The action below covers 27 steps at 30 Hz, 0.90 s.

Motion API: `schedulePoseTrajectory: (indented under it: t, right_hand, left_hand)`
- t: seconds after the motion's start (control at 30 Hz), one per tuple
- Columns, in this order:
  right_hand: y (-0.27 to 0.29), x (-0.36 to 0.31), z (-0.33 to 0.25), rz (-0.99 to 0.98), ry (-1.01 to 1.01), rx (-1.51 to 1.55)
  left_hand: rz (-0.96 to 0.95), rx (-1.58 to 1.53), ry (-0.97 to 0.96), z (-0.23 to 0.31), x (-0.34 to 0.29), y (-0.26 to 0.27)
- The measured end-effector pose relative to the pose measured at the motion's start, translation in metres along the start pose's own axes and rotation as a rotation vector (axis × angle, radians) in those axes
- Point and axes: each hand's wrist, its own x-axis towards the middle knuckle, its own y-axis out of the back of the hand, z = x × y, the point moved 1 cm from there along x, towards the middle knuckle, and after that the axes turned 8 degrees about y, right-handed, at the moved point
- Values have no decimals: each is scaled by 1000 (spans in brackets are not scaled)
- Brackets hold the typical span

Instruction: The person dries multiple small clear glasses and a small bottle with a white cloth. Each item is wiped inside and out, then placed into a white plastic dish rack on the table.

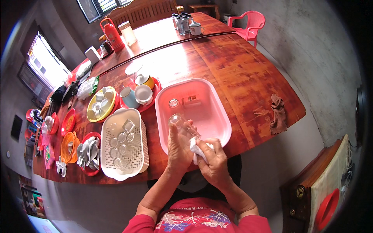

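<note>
In my left hand is a clear glass vessel, tilted over the near part of a pink plastic basin, fingers wrapped round it. My right hand grips a white cloth and presses it against the end of the glass nearest me. Whether the cloth reaches inside cannot be made out. Left of the basin stands a cream plastic basket holding several small clear glass cups. A small round reddish-and-white item shows inside the basin.
Left of the basket are a red dish of spoons, an orange basket and a yellow plate of white cups. Behind it, a red tray holds mugs. A brown cloth lies near the table's right edge. Bottles stand far back.
</note>
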Motion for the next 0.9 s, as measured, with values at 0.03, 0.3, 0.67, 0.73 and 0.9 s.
schedulePoseTrajectory:
  t: [0.03, 0.3, 0.67, 0.73, 0.9]
  right_hand:
    - [-3, -1, 1, -12, -59, 72]
    - [-9, -8, 6, 195, -806, 1424]
    - [-11, -7, 5, -33, -596, 977]
    - [-16, -6, 14, -114, -79, 385]
    - [-20, -3, 6, -41, -404, 544]
  left_hand:
    - [27, -9, -33, -6, 0, 2]
    - [16, 346, -212, -4, -17, -11]
    - [-94, 124, -28, 12, -22, -7]
    - [-36, 101, 52, 13, -22, -5]
    - [7, 234, -72, 6, -17, -2]
